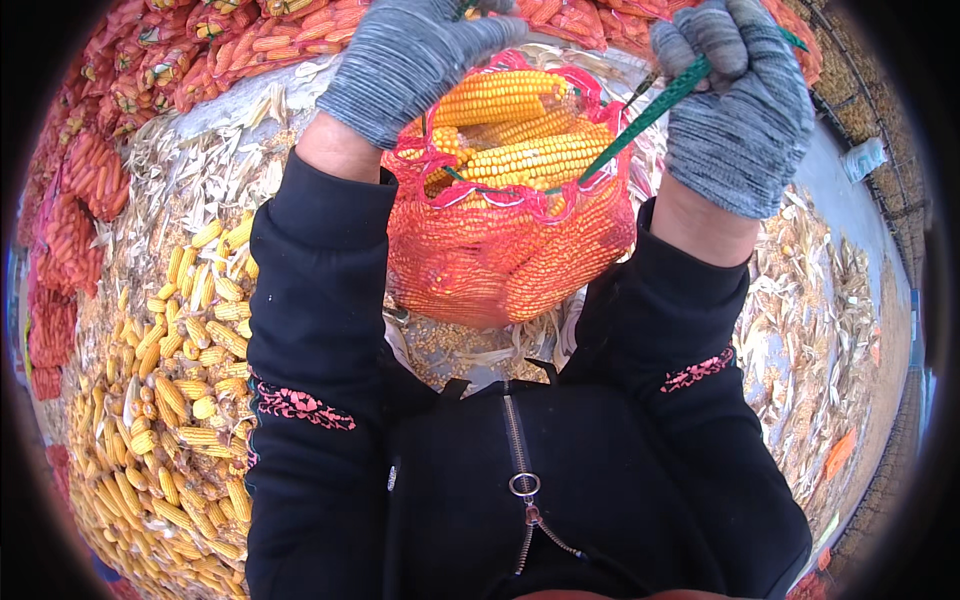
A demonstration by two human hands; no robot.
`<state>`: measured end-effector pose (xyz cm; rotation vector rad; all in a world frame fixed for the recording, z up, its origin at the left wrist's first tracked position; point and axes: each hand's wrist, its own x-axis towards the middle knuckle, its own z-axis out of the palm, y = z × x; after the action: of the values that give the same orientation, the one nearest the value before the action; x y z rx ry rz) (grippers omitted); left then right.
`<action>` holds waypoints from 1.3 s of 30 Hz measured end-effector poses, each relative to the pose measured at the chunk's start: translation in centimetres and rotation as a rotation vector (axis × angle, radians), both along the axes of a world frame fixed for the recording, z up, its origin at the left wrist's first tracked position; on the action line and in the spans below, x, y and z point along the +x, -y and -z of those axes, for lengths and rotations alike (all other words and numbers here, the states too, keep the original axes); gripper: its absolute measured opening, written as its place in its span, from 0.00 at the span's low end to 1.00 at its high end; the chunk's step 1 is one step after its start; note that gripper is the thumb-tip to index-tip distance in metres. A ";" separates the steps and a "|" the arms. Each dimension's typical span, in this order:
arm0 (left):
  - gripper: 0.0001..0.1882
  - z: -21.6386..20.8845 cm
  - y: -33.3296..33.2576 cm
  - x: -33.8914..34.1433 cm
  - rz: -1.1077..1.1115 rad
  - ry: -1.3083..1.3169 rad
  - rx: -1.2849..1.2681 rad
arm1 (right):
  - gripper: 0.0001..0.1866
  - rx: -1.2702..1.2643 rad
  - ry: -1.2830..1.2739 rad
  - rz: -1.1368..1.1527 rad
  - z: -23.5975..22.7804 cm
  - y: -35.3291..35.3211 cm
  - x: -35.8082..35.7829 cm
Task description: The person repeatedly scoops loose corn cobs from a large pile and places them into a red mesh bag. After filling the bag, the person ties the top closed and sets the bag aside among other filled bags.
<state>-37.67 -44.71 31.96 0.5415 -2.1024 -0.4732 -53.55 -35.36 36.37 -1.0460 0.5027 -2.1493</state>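
A red mesh sack [470,250] full of yellow corn cobs [540,158] stands in front of me with its mouth open. A green drawstring [645,125] threads through its gathered rim. My right hand [745,105], in a grey knitted glove, is closed round the drawstring and pulls one end taut, up and to the right of the sack. My left hand [415,65], gloved alike, is raised over the sack's left rim. Its fingers are curled at the top edge, partly cut off, with a bit of green string showing between them.
Loose corn cobs [165,400] lie heaped at my left. Filled red mesh sacks [95,175] are stacked along the left and far sides. Dry husks [810,310] and loose kernels cover the ground. A wire mesh fence [865,80] runs along the right.
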 end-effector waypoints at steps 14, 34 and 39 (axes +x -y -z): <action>0.29 6.4 2.0 -0.7 -0.605 0.613 -0.126 | 0.09 0.151 -0.157 0.034 0.9 1.0 -0.3; 0.26 6.6 2.9 -3.5 -0.595 0.689 0.018 | 0.12 0.089 -0.159 -0.161 0.8 -0.3 -0.8; 0.25 8.6 1.6 -4.5 -0.458 0.567 -0.202 | 0.14 0.275 -0.227 -0.158 -0.3 -2.2 -0.2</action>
<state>-42.12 -46.32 23.40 1.0977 -2.4086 0.1803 -53.70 -33.19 36.66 -1.1363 0.7717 -1.7746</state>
